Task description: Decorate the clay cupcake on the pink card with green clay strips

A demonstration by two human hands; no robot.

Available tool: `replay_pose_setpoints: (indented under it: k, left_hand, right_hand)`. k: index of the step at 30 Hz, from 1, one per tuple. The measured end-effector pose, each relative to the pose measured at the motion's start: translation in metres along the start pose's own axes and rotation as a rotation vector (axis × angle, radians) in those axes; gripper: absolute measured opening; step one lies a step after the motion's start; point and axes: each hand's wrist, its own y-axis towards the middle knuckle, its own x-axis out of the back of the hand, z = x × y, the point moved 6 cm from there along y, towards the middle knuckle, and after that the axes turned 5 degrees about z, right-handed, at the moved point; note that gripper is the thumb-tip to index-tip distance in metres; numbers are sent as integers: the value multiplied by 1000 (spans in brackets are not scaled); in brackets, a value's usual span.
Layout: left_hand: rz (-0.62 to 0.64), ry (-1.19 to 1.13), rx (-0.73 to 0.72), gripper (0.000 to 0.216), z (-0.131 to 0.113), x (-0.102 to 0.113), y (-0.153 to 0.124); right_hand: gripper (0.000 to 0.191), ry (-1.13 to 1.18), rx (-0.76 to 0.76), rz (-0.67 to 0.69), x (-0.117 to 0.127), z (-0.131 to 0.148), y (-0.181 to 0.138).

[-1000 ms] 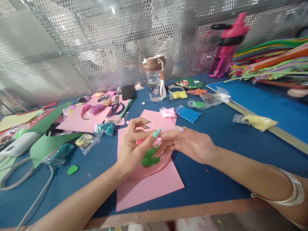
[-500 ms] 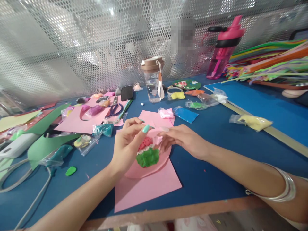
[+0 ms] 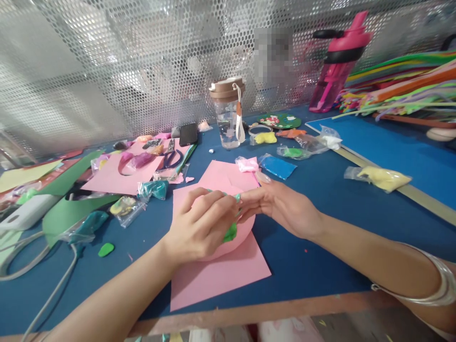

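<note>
My left hand [image 3: 204, 221] is over the pink paper, its fingers curled and closed, the fingertips meeting those of my right hand. Whatever lies between them is hidden. My right hand [image 3: 285, 204] comes in from the right with its fingers stretched to the left and its thumb raised apart from them. Under my hands lies a rounded pink paper piece [image 3: 245, 232] on a larger pink sheet [image 3: 221, 282]. A bit of green clay [image 3: 231, 232] shows on it beside my left fingers; the rest of the clay picture is covered.
Behind stand a clear cup with a brown lid [image 3: 228, 114] and a pink bottle [image 3: 338, 66]. Bagged clay, such as teal clay [image 3: 154, 190] and pale yellow clay [image 3: 386, 178], lies around. Pliers [image 3: 171, 156] and a phone [image 3: 188, 135] rest on the left, pipe cleaners [image 3: 406, 90] at right.
My left hand has turned over and now covers the clay picture that showed between my hands. My right thumb has lifted away from its fingers. The view has shifted slightly.
</note>
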Motion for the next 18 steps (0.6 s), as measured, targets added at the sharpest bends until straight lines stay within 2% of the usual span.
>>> replay_pose_setpoints:
  k: [3,6,9,13,18]
  left_hand:
    - [-33,-82,120,17,7,-2,-3]
    - [-68,-195,234,19,15,-3,-5]
    - [-53,-179,233,20,18,-2,-4]
    - [-10,-93,177,17,16,-3,-4]
    - [-34,-61,169,22,15,0,-4]
  right_hand:
    - [57,16,-72,-43,3,-5,1]
    - [54,37,-69,-92,8,-4,3]
    - [45,27,-47,-120,11,-3,4]
    - [23,-81,1,-117,10,0,5]
    - [17,-102,41,-195,15,2,4]
